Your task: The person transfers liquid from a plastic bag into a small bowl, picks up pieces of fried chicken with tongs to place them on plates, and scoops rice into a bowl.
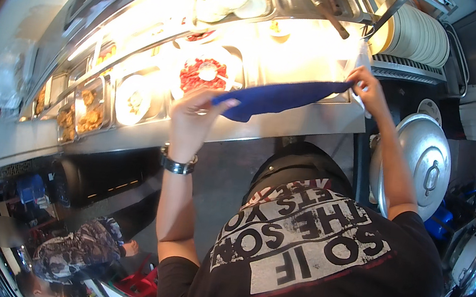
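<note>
Blue cloth (283, 100) is stretching sideways between both hands, its long axis running left to right and slanting up toward the right in view; it is hanging over the front edge of the steel counter (343, 119), though whether it is touching there cannot be told; the left hand (190, 111) is pinching one end, near the red food pieces (190, 75); the right hand (369, 91) is pinching the other, near the stacked plates (423, 41); neither is sitting nearer.
</note>
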The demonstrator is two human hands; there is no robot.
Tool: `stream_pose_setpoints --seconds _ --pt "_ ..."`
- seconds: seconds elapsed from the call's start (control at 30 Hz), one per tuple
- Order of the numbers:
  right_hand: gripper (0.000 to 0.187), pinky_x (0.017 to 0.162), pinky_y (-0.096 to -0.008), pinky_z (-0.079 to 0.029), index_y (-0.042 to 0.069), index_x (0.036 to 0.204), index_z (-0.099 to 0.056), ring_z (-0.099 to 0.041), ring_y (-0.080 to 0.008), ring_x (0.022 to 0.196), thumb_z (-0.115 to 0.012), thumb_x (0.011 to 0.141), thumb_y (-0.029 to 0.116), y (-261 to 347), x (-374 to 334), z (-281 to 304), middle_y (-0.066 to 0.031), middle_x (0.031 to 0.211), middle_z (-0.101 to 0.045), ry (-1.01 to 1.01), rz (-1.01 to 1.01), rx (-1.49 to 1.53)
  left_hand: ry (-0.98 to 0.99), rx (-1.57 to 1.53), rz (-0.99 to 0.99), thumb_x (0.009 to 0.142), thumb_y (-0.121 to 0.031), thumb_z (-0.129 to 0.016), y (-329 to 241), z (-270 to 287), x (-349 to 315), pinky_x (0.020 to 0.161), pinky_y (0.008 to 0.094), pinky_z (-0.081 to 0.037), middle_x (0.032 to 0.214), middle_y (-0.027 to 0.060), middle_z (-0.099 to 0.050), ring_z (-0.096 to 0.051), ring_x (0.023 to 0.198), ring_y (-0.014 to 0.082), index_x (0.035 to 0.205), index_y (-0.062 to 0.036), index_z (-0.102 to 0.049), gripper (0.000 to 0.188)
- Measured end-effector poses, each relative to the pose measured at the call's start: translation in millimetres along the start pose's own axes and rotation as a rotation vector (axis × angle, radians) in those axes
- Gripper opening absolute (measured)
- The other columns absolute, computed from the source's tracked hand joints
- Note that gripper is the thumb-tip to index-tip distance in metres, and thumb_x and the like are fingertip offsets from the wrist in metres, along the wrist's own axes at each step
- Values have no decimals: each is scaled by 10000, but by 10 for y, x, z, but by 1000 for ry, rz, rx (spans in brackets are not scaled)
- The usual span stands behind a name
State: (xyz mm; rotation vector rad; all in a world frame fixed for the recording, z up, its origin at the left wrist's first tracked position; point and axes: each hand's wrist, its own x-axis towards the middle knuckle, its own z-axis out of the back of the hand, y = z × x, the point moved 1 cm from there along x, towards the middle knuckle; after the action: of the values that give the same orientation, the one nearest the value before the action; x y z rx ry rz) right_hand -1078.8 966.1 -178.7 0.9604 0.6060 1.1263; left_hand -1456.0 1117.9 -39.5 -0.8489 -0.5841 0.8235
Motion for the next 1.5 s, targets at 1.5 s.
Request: stream_pose_setpoints --seconds 1.5 --pt "188 842 -207 -379 4 993 -618 -502 -52 905 -613 954 188 4488 -1007 -80 27 925 -577 72 777 -137 -980 -211 -515 874 -314 -735 -754 3352 -2905 555 174 -443 697 -38 -631 -537 608 23 790 -55 -696 275"
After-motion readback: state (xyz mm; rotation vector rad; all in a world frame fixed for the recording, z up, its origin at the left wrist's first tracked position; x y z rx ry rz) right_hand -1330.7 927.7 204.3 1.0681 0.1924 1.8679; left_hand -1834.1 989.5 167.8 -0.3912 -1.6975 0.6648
